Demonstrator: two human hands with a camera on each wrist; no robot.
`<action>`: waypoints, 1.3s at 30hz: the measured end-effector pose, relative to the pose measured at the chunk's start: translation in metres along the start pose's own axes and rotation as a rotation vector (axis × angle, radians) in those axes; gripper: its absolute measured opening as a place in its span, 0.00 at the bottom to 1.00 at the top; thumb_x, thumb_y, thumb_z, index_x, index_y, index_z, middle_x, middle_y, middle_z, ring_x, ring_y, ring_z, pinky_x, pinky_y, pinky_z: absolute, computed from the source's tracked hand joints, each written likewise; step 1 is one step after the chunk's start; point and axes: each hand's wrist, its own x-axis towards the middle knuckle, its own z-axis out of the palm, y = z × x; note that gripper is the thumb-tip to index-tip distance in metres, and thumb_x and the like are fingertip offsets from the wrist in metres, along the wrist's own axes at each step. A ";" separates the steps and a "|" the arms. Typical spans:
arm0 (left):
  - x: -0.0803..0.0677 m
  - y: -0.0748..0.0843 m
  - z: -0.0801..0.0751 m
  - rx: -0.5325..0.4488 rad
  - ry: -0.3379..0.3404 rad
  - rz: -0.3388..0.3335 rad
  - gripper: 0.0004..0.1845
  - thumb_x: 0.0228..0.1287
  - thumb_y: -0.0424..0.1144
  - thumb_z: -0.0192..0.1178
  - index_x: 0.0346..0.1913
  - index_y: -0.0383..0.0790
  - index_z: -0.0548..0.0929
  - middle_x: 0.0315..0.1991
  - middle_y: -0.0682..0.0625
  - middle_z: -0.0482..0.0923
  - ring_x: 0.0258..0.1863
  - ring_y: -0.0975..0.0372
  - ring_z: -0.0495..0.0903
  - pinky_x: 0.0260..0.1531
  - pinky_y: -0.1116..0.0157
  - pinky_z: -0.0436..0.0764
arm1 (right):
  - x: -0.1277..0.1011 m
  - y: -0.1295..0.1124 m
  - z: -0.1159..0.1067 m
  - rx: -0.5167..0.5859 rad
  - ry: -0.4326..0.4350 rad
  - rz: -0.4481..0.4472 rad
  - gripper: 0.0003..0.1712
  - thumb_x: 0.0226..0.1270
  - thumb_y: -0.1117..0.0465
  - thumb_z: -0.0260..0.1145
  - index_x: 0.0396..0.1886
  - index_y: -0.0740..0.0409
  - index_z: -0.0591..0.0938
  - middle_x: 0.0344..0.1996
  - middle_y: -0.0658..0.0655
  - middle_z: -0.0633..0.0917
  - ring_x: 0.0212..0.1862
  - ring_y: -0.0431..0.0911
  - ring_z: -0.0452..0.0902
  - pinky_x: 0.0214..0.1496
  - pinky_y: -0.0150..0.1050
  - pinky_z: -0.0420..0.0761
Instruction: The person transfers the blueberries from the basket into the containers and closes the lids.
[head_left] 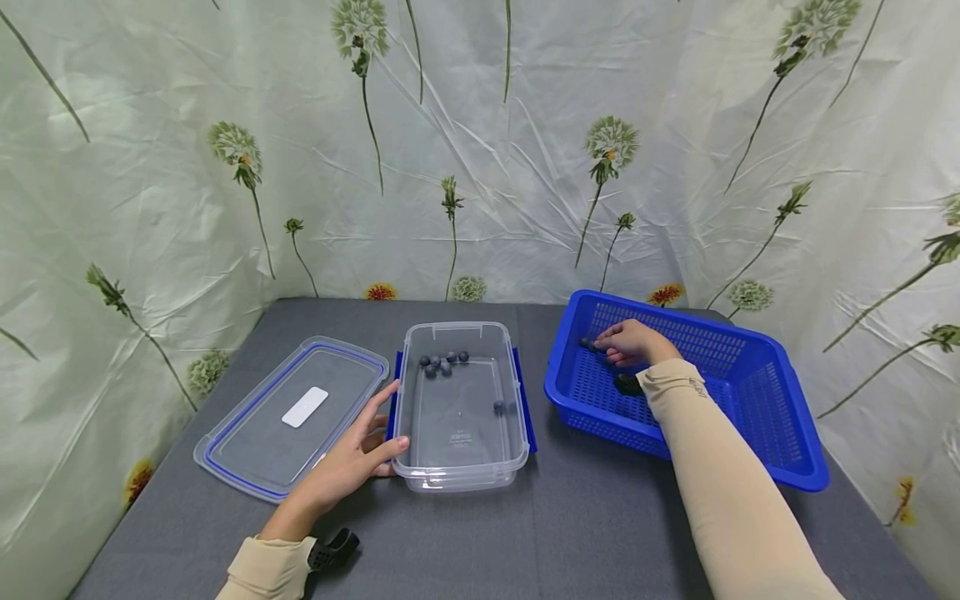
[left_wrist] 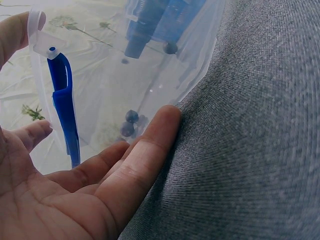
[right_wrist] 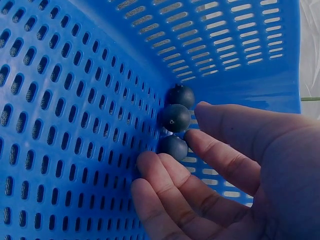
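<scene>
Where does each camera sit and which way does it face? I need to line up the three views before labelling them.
Head: worn high, looking forward and down at the grey table; both forearms, left hand and right hand show.
Left wrist: low beside the clear plastic box, looking along the palm; left-hand fingers show.
Right wrist: inside the blue perforated plastic basket, facing three dark round berries; right-hand fingertips show.
Shared: the head view shows the box and basket too.
</scene>
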 end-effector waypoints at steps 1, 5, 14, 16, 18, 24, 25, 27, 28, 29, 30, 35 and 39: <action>0.000 0.000 0.000 0.000 0.000 -0.001 0.45 0.79 0.42 0.63 0.87 0.68 0.48 0.78 0.25 0.61 0.71 0.33 0.74 0.50 0.48 0.90 | 0.000 0.000 0.000 0.002 -0.001 0.001 0.25 0.86 0.58 0.58 0.70 0.73 0.74 0.43 0.56 0.82 0.40 0.39 0.82 0.48 0.36 0.86; 0.000 0.001 0.000 0.001 0.002 -0.005 0.45 0.79 0.43 0.63 0.86 0.69 0.48 0.78 0.25 0.60 0.72 0.31 0.73 0.51 0.47 0.90 | 0.000 0.001 -0.001 0.007 -0.010 0.001 0.25 0.86 0.59 0.57 0.70 0.72 0.74 0.40 0.53 0.81 0.39 0.38 0.81 0.48 0.36 0.86; -0.001 0.001 0.000 0.002 0.004 -0.003 0.45 0.79 0.42 0.63 0.86 0.69 0.48 0.78 0.24 0.60 0.73 0.31 0.72 0.51 0.47 0.90 | 0.001 0.001 0.000 0.019 -0.004 -0.014 0.25 0.86 0.59 0.58 0.70 0.73 0.74 0.37 0.51 0.81 0.37 0.37 0.81 0.47 0.37 0.85; -0.001 0.001 0.000 0.002 0.004 -0.004 0.45 0.79 0.43 0.63 0.86 0.69 0.48 0.78 0.24 0.60 0.73 0.31 0.72 0.50 0.47 0.90 | 0.000 0.001 0.000 0.021 -0.003 -0.016 0.25 0.85 0.59 0.58 0.70 0.73 0.75 0.37 0.51 0.81 0.37 0.37 0.80 0.46 0.36 0.85; -0.001 0.001 0.000 0.001 0.003 -0.005 0.45 0.79 0.42 0.63 0.86 0.69 0.48 0.78 0.24 0.60 0.72 0.31 0.73 0.50 0.48 0.90 | -0.001 0.001 -0.001 0.027 -0.003 -0.018 0.24 0.85 0.59 0.58 0.69 0.74 0.75 0.36 0.51 0.82 0.36 0.36 0.81 0.45 0.35 0.85; 0.000 0.000 0.001 -0.009 -0.001 -0.001 0.45 0.79 0.41 0.63 0.87 0.68 0.48 0.78 0.24 0.61 0.71 0.34 0.74 0.49 0.51 0.90 | -0.002 0.002 -0.001 0.047 -0.019 -0.026 0.24 0.85 0.61 0.57 0.68 0.76 0.75 0.31 0.48 0.82 0.33 0.34 0.80 0.42 0.33 0.84; 0.001 0.000 0.001 -0.013 -0.002 0.001 0.45 0.79 0.41 0.63 0.87 0.68 0.48 0.78 0.24 0.61 0.71 0.34 0.75 0.49 0.51 0.90 | -0.003 0.002 -0.002 0.049 -0.023 -0.028 0.24 0.85 0.61 0.57 0.68 0.76 0.74 0.30 0.47 0.82 0.33 0.34 0.80 0.42 0.32 0.84; 0.001 -0.001 0.001 -0.017 -0.004 0.004 0.45 0.79 0.41 0.63 0.87 0.67 0.48 0.78 0.24 0.60 0.71 0.34 0.75 0.49 0.50 0.90 | -0.005 0.002 -0.003 0.055 -0.034 -0.032 0.24 0.86 0.62 0.56 0.69 0.77 0.73 0.29 0.46 0.82 0.32 0.33 0.79 0.41 0.31 0.83; 0.001 -0.001 0.001 -0.020 -0.007 0.006 0.45 0.79 0.41 0.62 0.87 0.67 0.48 0.78 0.24 0.60 0.71 0.34 0.75 0.49 0.50 0.90 | -0.006 0.001 -0.003 0.060 -0.038 -0.034 0.24 0.86 0.62 0.56 0.69 0.78 0.73 0.28 0.46 0.82 0.31 0.33 0.79 0.40 0.30 0.83; 0.001 -0.001 0.001 -0.022 -0.008 0.008 0.45 0.79 0.41 0.62 0.87 0.67 0.48 0.78 0.24 0.60 0.71 0.34 0.74 0.49 0.50 0.90 | -0.007 0.000 -0.004 0.064 -0.041 -0.036 0.24 0.86 0.62 0.55 0.69 0.78 0.73 0.27 0.46 0.81 0.31 0.33 0.78 0.39 0.30 0.83; 0.001 -0.002 0.001 -0.024 -0.010 0.009 0.45 0.80 0.41 0.62 0.87 0.67 0.48 0.79 0.24 0.59 0.71 0.33 0.74 0.49 0.49 0.91 | -0.008 0.000 -0.004 0.077 -0.045 -0.040 0.23 0.86 0.63 0.55 0.68 0.78 0.72 0.26 0.45 0.81 0.30 0.32 0.77 0.38 0.29 0.82; 0.001 -0.002 0.001 -0.020 -0.008 0.012 0.45 0.80 0.41 0.62 0.87 0.67 0.48 0.79 0.24 0.59 0.71 0.33 0.74 0.49 0.49 0.91 | -0.010 -0.005 -0.007 0.103 -0.045 -0.075 0.23 0.85 0.65 0.56 0.67 0.80 0.72 0.24 0.46 0.78 0.28 0.33 0.73 0.34 0.27 0.79; 0.001 -0.002 0.000 -0.024 -0.011 0.017 0.45 0.79 0.41 0.62 0.87 0.66 0.48 0.78 0.24 0.60 0.71 0.33 0.75 0.49 0.49 0.91 | -0.011 -0.011 -0.010 0.062 -0.029 -0.113 0.25 0.85 0.63 0.57 0.69 0.80 0.72 0.26 0.46 0.81 0.29 0.33 0.75 0.35 0.27 0.81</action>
